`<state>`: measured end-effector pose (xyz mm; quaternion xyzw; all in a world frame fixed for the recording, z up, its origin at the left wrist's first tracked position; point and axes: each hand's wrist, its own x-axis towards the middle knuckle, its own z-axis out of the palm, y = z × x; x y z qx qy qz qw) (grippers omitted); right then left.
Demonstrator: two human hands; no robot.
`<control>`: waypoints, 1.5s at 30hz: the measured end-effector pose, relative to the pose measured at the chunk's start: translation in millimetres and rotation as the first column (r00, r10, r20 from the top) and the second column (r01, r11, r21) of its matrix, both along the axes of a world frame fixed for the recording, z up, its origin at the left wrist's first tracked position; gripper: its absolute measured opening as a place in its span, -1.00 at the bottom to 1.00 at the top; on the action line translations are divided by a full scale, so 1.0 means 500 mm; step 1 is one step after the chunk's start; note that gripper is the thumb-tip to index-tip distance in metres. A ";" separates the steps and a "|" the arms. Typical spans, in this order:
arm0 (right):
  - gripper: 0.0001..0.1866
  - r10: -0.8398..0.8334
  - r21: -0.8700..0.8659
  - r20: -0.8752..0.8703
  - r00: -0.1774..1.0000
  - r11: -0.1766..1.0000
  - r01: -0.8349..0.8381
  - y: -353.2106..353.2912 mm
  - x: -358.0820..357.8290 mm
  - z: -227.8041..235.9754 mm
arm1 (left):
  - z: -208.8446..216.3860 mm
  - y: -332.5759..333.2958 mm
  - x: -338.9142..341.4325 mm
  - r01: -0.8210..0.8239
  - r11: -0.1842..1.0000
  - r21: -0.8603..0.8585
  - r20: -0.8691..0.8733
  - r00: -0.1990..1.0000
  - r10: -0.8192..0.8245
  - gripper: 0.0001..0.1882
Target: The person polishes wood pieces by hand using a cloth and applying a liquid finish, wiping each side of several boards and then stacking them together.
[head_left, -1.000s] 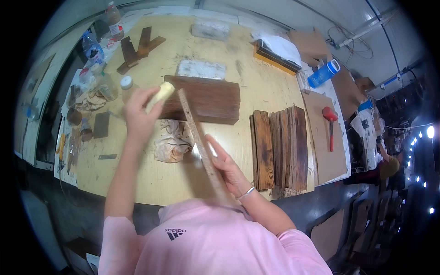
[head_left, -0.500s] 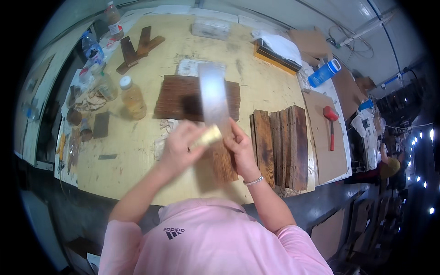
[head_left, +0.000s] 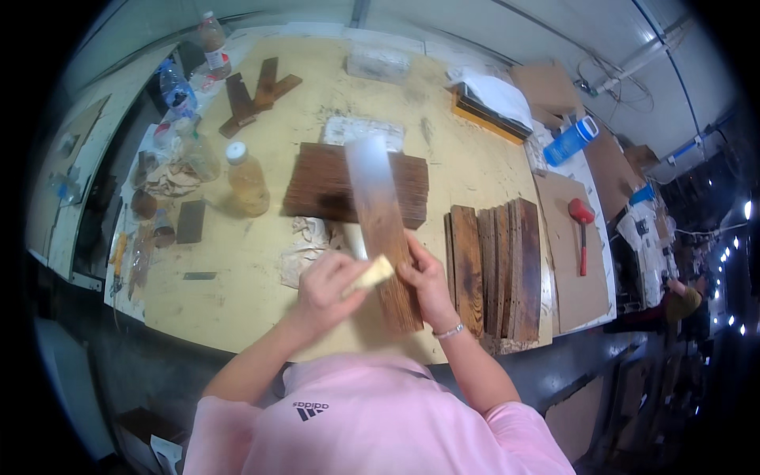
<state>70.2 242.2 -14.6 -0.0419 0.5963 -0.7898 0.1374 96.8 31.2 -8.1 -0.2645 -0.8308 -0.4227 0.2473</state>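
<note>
My right hand [head_left: 427, 281] grips a long, narrow wooden board [head_left: 385, 237] along its right edge, fingers wrapped round it. The board slants away from me, its far end catching a bright glare. Pinched in my left hand [head_left: 323, 291] is a pale yellow sponge-like block [head_left: 374, 274], at the board's left edge and partly over its near half. Whether the block presses on the wood cannot be made out. Beyond the hands lies a stack of dark reddish-brown boards [head_left: 321, 182], partly hidden behind the held board. Crumpled paper [head_left: 301, 252] sits just past my left hand.
Upright boards [head_left: 495, 269] stand in a row at right, near a red mallet [head_left: 582, 218] on cardboard. A bottle of amber liquid [head_left: 249, 190], other bottles and dark wood pieces [head_left: 253, 95] are at left. A blue bottle [head_left: 570, 142] lies far right.
The yellow block in my left hand has moved nearer to me along the board. My right hand keeps its hold on the board. The whole view has shifted slightly.
</note>
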 end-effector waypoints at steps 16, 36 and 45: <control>-0.20 -0.099 0.281 0.004 0.995 0.955 0.094 0.087 0.104 -0.013 | -0.162 -0.350 -0.067 -0.721 0.597 -0.351 0.157 0.584 0.797 -0.56; -0.52 0.070 0.753 -0.656 0.752 0.135 0.644 0.113 0.030 -0.084 | -0.285 -0.056 -0.047 -0.128 0.891 -0.436 0.252 0.933 0.258 -0.37; -0.51 0.281 0.715 -0.694 0.663 0.157 0.682 -0.015 -0.163 -0.184 | -0.277 -0.061 -0.036 -0.124 0.907 -0.403 0.247 0.939 0.238 -0.46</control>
